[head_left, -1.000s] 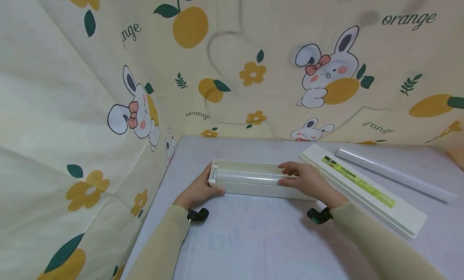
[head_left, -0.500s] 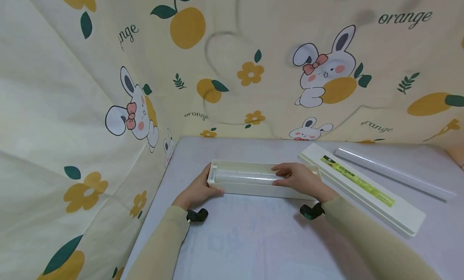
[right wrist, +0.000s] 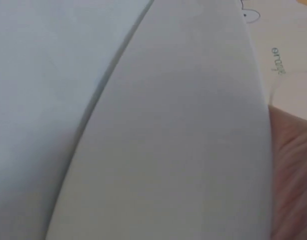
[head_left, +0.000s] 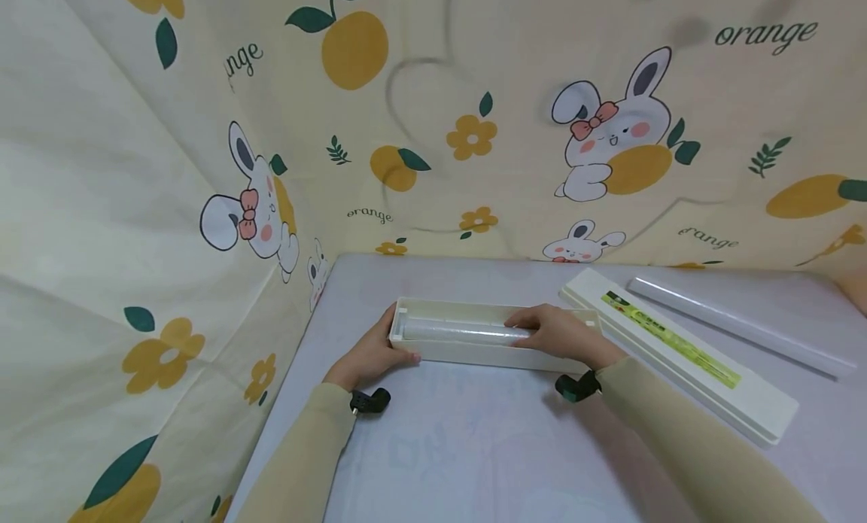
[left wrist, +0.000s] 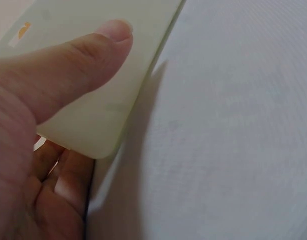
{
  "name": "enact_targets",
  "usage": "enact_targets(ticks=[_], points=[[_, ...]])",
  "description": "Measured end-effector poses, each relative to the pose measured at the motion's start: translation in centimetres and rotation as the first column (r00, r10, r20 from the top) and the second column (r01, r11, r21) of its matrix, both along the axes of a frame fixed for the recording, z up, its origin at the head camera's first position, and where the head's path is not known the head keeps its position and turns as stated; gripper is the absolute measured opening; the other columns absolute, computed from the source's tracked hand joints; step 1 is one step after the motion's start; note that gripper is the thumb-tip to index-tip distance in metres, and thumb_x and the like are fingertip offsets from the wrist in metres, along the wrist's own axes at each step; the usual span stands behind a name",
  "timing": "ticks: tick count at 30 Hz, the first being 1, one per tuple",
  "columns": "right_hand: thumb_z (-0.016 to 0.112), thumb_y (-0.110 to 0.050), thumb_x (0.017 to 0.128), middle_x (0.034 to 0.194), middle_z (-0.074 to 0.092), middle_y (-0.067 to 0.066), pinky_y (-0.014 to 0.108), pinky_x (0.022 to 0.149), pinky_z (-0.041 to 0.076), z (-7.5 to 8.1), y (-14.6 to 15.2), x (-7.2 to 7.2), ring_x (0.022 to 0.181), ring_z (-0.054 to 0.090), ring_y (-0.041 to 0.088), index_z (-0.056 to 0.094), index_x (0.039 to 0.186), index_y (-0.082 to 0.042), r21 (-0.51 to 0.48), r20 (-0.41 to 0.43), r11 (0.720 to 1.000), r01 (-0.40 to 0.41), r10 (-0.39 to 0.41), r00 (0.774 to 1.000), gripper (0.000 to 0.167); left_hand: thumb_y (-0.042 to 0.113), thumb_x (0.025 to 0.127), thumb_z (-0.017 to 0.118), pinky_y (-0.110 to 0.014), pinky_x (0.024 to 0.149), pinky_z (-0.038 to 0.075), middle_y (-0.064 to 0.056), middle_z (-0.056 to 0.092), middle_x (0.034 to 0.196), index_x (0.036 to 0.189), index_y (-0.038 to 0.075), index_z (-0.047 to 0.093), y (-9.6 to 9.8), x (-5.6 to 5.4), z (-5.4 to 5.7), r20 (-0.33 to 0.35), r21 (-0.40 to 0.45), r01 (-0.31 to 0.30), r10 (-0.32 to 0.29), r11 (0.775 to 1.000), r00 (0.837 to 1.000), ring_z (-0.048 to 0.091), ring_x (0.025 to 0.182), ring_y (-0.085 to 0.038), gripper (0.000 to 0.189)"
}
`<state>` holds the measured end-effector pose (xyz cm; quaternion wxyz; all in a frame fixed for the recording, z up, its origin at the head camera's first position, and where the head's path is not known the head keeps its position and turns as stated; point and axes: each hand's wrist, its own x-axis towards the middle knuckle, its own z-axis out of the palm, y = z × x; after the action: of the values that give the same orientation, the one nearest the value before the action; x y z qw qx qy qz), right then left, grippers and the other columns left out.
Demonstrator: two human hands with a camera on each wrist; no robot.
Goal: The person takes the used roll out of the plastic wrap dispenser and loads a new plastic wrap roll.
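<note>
Roll (head_left: 460,332) lies inside the box (head_left: 474,354), near the centre of the frame, its long axis running from left to right along the box's length. Its left part shows plainly, with its left end close to the box's left wall; its right end is hidden beneath the right hand (head_left: 565,333). That hand is the nearer one, coming in from the lower right with its fingers over the box's interior and its thumb by the front wall, so the roll extends leftward from it. I judge this offset to matter most: the hand is at the right-hand part of a long thing, not at its middle. Whether it grasps the roll or merely touches it I cannot tell, since the fingertips are hidden and the right wrist view shows mostly pale wall.

At the opposite end, the left hand (head_left: 372,354) grips the box, not the roll: thumb flat against the front wall, fingers behind the end, as the left wrist view confirms.

Further out, the lid (head_left: 670,355), with its green label (head_left: 667,336), slants down toward the lower right. Beyond it the tube (head_left: 738,327) lies at a similar slant on the table (head_left: 460,440).
</note>
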<state>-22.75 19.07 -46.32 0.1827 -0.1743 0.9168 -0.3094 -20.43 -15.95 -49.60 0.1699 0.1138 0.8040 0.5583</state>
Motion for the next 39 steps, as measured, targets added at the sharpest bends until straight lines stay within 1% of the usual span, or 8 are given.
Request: enact_targets(ticks=[5, 10, 13, 18, 23, 25, 32, 39], points=[[0.074, -0.031, 0.086, 0.125, 0.062, 0.004, 0.048, 0.099, 0.040, 0.2, -0.1, -0.1, 0.113, 0.053, 0.024, 0.067, 0.123, -0.016, 0.019, 0.026, 1.000, -0.013, 0.012, 1.000, 0.041, 0.012, 0.076, 0.084, -0.052, 0.106, 0.030, 0.000, 0.045, 0.138, 0.152, 0.031, 0.020, -0.1, -0.5, -0.9, -0.002, -0.015, -0.006, 0.006, 1.000, 1.000, 0.046, 0.121, -0.027, 0.102], [0.073, -0.027, 0.087, 0.126, 0.061, 0.002, 0.048, 0.100, 0.039, 0.3, -0.1, -0.1, 0.113, 0.053, 0.023, 0.067, 0.124, -0.018, 0.034, 0.039, 0.999, -0.007, 0.005, 0.999, 0.038, 0.017, 0.073, 0.086, -0.052, 0.105, 0.033, 0.003, 0.045, 0.137, 0.149, 0.038, 0.022, -0.4, -1.2, -2.4, -0.008, -0.002, -0.004, 0.004, 1.000, 1.000, 0.047, 0.119, -0.026, 0.102], [0.072, -0.026, 0.088, 0.126, 0.061, 0.003, 0.049, 0.099, 0.040, 0.3, 0.0, 0.1, 0.113, 0.053, 0.024, 0.066, 0.125, -0.018, 0.038, 0.024, 0.999, -0.018, 0.017, 1.000, 0.038, 0.021, 0.071, 0.088, -0.051, 0.103, 0.035, 0.005, 0.046, 0.135, 0.147, 0.042, 0.024, -0.5, -1.3, -2.7, -0.014, 0.003, -0.001, 0.001, 1.000, 1.000, 0.049, 0.117, -0.025, 0.101], [0.073, -0.031, 0.087, 0.129, 0.060, 0.005, 0.048, 0.098, 0.042, 0.6, 0.2, 0.6, 0.115, 0.054, 0.024, 0.065, 0.128, -0.019, 0.056, -0.073, 0.998, -0.031, 0.035, 0.997, 0.043, 0.028, 0.070, 0.088, -0.050, 0.103, 0.035, 0.007, 0.046, 0.135, 0.147, 0.046, 0.023, -0.6, -1.3, -2.8, -0.012, -0.005, 0.009, -0.010, 1.000, 1.000, 0.049, 0.118, -0.023, 0.102], [0.073, -0.031, 0.087, 0.128, 0.061, 0.006, 0.048, 0.096, 0.043, 1.6, 0.4, 1.1, 0.118, 0.055, 0.026, 0.064, 0.129, -0.018, 0.034, -0.194, 0.999, -0.021, 0.027, 0.981, 0.044, 0.030, 0.071, 0.088, -0.049, 0.103, 0.034, 0.007, 0.047, 0.134, 0.147, 0.047, 0.021, -0.7, -1.3, -2.7, -0.034, -0.028, 0.004, -0.005, 1.000, 0.999, 0.049, 0.115, -0.023, 0.103], [0.074, -0.030, 0.087, 0.126, 0.062, 0.005, 0.048, 0.096, 0.044, 2.1, 0.6, 1.2, 0.117, 0.056, 0.026, 0.065, 0.128, -0.019, 0.029, -0.220, 1.000, -0.012, 0.018, 0.975, 0.044, 0.029, 0.071, 0.088, -0.048, 0.101, 0.035, 0.006, 0.048, 0.132, 0.148, 0.047, 0.020, -0.8, -1.3, -2.7, -0.036, -0.029, 0.001, -0.002, 1.000, 0.999, 0.050, 0.112, -0.023, 0.104], [0.075, -0.029, 0.086, 0.123, 0.064, 0.002, 0.046, 0.094, 0.045, 3.9, 2.0, 1.9, 0.113, 0.057, 0.021, 0.065, 0.128, -0.018, -0.007, -0.245, 1.000, 0.012, -0.013, 0.969, 0.045, 0.028, 0.070, 0.088, -0.047, 0.099, 0.036, 0.003, 0.050, 0.129, 0.146, 0.050, 0.021, -0.7, -1.4, -2.5, 0.005, -0.007, -0.001, 0.001, 1.000, 1.000, 0.051, 0.110, -0.024, 0.103], [0.072, -0.040, 0.087, 0.127, 0.061, 0.006, 0.049, 0.095, 0.043, 4.9, 4.0, 3.0, 0.118, 0.054, 0.025, 0.062, 0.131, -0.022, -0.019, -0.243, 0.997, 0.075, -0.077, 0.967, 0.048, 0.032, 0.068, 0.089, -0.051, 0.107, 0.028, 0.007, 0.046, 0.135, 0.148, 0.045, 0.022, -0.6, -1.4, -2.4, 0.006, -0.030, -0.020, 0.020, 0.999, 1.000, 0.046, 0.119, -0.023, 0.106]])
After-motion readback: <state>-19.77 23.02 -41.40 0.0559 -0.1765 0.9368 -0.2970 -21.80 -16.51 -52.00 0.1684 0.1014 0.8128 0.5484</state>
